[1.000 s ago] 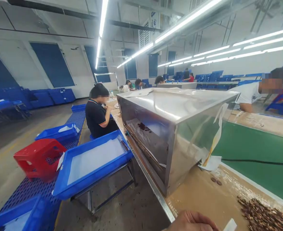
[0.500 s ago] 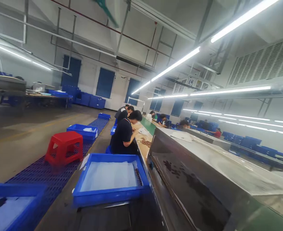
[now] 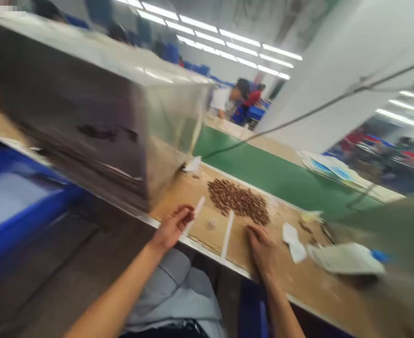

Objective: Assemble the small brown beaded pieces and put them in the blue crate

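My left hand (image 3: 171,228) hovers over the near edge of the workbench, fingers curled together. Something dark reddish-brown shows at its fingertips, too blurred to name. My right hand (image 3: 263,244) rests low over the bench top with its fingers loosely extended, and nothing shows in it. Beyond the two hands lies a pile of small brown pieces (image 3: 238,201). Between them is a brown board (image 3: 207,230) with a white strip (image 3: 227,234) along its right side and another white strip (image 3: 194,215) beside my left hand. A small pale round item (image 3: 212,224) sits on the board.
A large metal box (image 3: 87,126) stands at the left. White paper pieces (image 3: 294,241) and a pale bottle-like container with a blue end (image 3: 347,258) lie at the right. Behind the pile runs a green belt (image 3: 249,159). A blue tray (image 3: 27,202) is at lower left.
My view has swung right and down, from the aisle and seated co-workers to the bench. Both my hands and the brown pile have come into view.
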